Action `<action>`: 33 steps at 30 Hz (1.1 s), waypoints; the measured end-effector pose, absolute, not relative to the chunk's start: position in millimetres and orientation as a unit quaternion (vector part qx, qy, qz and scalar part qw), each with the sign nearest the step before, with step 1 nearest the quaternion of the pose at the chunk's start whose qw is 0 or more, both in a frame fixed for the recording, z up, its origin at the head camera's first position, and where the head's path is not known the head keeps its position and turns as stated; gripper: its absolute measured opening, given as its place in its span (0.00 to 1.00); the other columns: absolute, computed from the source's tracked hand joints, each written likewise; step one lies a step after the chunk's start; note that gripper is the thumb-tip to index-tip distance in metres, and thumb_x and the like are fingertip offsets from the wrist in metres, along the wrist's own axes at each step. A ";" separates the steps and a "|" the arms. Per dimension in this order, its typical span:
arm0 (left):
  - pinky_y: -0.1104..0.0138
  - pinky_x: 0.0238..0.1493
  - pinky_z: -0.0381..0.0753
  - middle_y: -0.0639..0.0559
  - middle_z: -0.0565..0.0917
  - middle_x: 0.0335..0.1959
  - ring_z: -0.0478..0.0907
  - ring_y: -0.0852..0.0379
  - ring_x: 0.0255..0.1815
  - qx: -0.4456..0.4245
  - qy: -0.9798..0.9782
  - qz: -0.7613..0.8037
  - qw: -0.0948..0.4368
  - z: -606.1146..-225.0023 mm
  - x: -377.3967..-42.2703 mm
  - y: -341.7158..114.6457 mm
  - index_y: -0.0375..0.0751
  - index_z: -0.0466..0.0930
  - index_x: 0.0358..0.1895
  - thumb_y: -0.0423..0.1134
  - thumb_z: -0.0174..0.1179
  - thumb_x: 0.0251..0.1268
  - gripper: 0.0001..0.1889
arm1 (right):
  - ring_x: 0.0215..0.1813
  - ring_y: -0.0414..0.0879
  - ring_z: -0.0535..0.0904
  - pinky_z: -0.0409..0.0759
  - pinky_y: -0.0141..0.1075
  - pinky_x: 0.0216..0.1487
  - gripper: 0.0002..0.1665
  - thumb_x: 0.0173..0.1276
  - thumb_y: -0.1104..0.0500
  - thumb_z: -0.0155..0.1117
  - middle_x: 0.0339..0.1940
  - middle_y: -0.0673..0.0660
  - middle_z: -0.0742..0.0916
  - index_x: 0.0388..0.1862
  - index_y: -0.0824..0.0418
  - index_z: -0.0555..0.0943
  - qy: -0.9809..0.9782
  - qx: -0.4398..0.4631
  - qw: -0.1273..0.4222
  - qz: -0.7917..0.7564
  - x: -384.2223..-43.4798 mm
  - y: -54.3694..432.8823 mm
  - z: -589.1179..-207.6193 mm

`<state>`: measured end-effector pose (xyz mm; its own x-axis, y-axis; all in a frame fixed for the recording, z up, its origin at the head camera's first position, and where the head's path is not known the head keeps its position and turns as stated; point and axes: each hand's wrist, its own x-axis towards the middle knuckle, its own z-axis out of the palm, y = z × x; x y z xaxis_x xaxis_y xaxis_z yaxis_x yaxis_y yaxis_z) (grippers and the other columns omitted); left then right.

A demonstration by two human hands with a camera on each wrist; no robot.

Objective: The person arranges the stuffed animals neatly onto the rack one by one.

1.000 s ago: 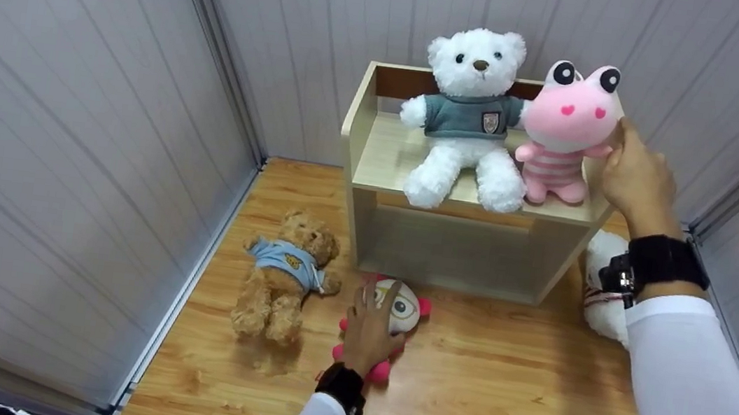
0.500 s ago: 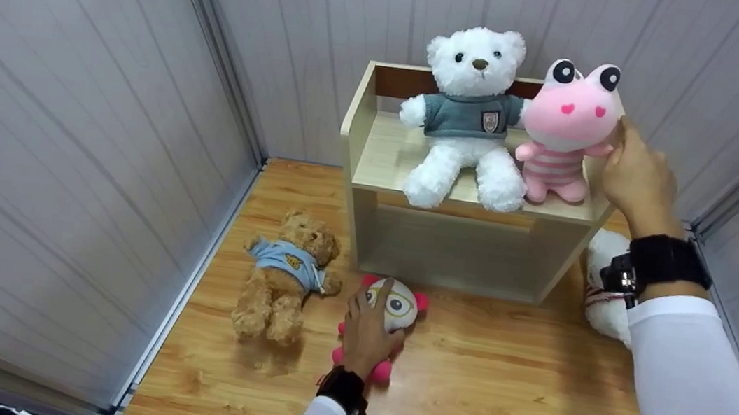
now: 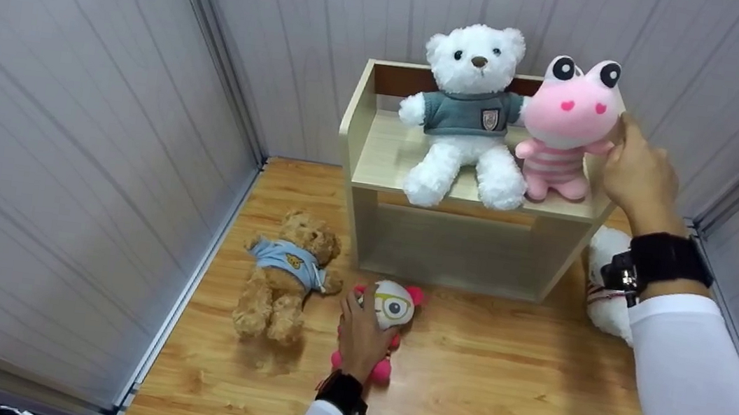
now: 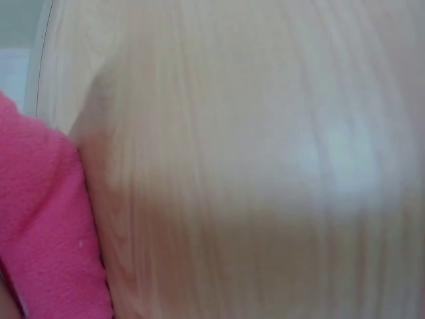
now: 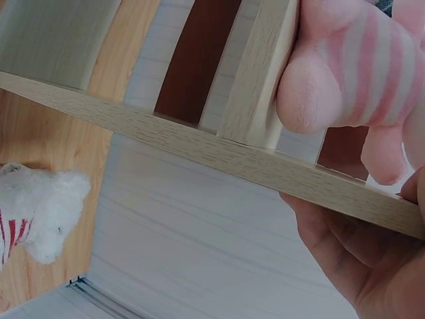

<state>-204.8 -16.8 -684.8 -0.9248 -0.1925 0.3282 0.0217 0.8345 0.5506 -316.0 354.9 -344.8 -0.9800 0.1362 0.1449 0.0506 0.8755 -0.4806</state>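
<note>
My left hand (image 3: 362, 339) grips a pink and white plush toy (image 3: 392, 307) with glasses and round eyes, low in the head view. Fingers lie over its left side and the thumb is on its right; its body is partly hidden. A fuzzy pink part of the toy (image 4: 50, 219) fills the left edge of the left wrist view. My right hand (image 3: 641, 174) holds the right side panel of a small wooden shelf (image 5: 199, 146), thumb inside and fingers outside. Right beside that hand stands a pink frog plush (image 3: 566, 129) on the top board.
A white teddy bear (image 3: 468, 117) in a green sweater sits on the shelf next to the frog. On the floor at left lies a brown teddy bear (image 3: 284, 271) in blue. Another white plush (image 3: 607, 282) lies right of the shelf. Walls (image 3: 69, 128) enclose the floor.
My left fingers have drawn in around the pink and white toy, and its head has shifted slightly left and toward me. The right hand stays on the shelf panel.
</note>
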 end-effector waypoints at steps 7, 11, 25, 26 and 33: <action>0.46 0.55 0.86 0.36 0.75 0.63 0.74 0.39 0.65 0.047 -0.932 -0.281 0.224 -685.9 -203.3 -15.1 0.40 0.75 0.70 0.45 0.89 0.45 0.46 | 0.51 0.76 0.78 0.76 0.69 0.54 0.38 0.88 0.50 0.30 0.69 0.85 0.76 0.93 0.54 0.44 -0.964 -0.049 0.092 0.243 -315.6 356.8 -343.3; 0.49 0.55 0.85 0.36 0.76 0.59 0.74 0.41 0.61 0.029 -0.928 -0.275 0.251 -687.7 -200.3 -16.3 0.37 0.76 0.64 0.44 0.88 0.45 0.42 | 0.57 0.82 0.77 0.74 0.73 0.58 0.38 0.88 0.49 0.28 0.71 0.85 0.75 0.93 0.54 0.45 -0.964 -0.054 0.096 0.242 -314.0 357.9 -343.2; 0.47 0.48 0.88 0.38 0.75 0.56 0.72 0.41 0.59 0.031 -0.904 -0.299 0.305 -685.5 -192.5 -27.7 0.37 0.80 0.51 0.38 0.89 0.37 0.34 | 0.60 0.83 0.77 0.74 0.73 0.62 0.38 0.88 0.49 0.29 0.69 0.86 0.76 0.93 0.54 0.46 -0.963 -0.053 0.101 0.244 -315.3 353.6 -344.2; 0.48 0.47 0.88 0.39 0.74 0.54 0.72 0.42 0.58 0.036 -0.902 -0.302 0.308 -683.8 -192.7 -29.2 0.37 0.80 0.50 0.38 0.89 0.37 0.34 | 0.61 0.83 0.77 0.74 0.73 0.62 0.38 0.88 0.49 0.29 0.70 0.85 0.76 0.93 0.54 0.46 -0.963 -0.052 0.101 0.244 -315.6 353.4 -344.2; 0.47 0.46 0.88 0.38 0.76 0.55 0.74 0.41 0.55 0.071 -0.881 -0.326 0.337 -656.1 -196.4 -44.5 0.37 0.84 0.50 0.37 0.87 0.41 0.30 | 0.58 0.81 0.78 0.75 0.73 0.61 0.38 0.89 0.48 0.28 0.69 0.85 0.76 0.93 0.54 0.45 -0.962 -0.051 0.099 0.249 -316.3 353.4 -345.5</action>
<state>-196.4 -44.5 -656.1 -0.7631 -0.3441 0.5470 0.0946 0.7778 0.6213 -316.3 353.4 -345.5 -0.9751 0.1481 0.1648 0.0493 0.8702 -0.4901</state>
